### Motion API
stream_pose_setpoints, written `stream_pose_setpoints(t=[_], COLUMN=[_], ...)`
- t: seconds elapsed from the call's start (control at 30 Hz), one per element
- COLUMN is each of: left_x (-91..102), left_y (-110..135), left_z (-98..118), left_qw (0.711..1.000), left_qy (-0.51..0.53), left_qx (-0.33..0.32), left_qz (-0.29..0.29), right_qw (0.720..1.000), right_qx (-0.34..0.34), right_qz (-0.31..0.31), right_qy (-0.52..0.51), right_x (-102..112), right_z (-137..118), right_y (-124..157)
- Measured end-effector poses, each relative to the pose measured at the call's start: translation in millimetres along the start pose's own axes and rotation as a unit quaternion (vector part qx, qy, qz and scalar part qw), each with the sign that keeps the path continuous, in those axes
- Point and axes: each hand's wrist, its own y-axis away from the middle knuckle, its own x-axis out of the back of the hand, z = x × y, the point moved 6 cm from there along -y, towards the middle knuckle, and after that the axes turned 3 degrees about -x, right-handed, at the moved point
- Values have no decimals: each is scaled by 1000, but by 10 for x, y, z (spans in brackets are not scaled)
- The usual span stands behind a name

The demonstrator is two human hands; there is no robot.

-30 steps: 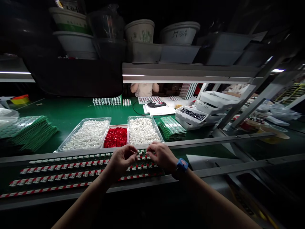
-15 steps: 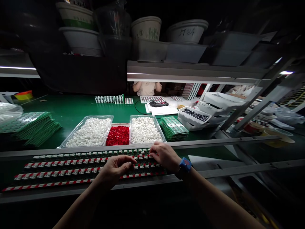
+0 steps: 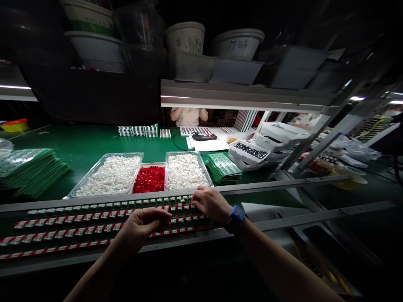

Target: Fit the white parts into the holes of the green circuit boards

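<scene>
Circuit-board rows [image 3: 107, 224], left hand [image 3: 141, 230] open above, right hand [image 3: 210, 205] on them, grip unclear, metal rail [image 3: 267, 184] beyond

red-and-white striped component rows [image 3: 69, 217], green circuit boards [image 3: 223, 168]

Electronics assembly workshop, right here: green-matted table [image 3: 78, 142], trays of white plastic parts [image 3: 107, 176] at twelve, stacked circuit boards [image 3: 223, 168] at one.

**Head-worn view, facing forward and down across a bench**
It looks from above and behind the left hand [image 3: 142, 228] and right hand [image 3: 211, 205], which sit close at the bottom. The bench [image 3: 78, 147] and trays [image 3: 108, 176] lie beyond, a shelf [image 3: 245, 94] crosses the upper frame, and a co-worker [image 3: 189, 116] appears far off.
</scene>
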Motion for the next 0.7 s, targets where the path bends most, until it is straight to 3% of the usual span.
stream_pose_setpoints(t=[0.2,0.7], left_x=[37,45], left_y=[-1,13], left_z=[-9,-15], left_qw=[1000,999], left_qy=[-9,-34], left_qx=[4,0], left_qz=[26,19], right_qw=[1000,1000], right_qx=[12,23], right_qz=[-13,-13], right_qy=[-17,-13], right_x=[0,2], right_z=[0,-3], right_y=[-32,-26])
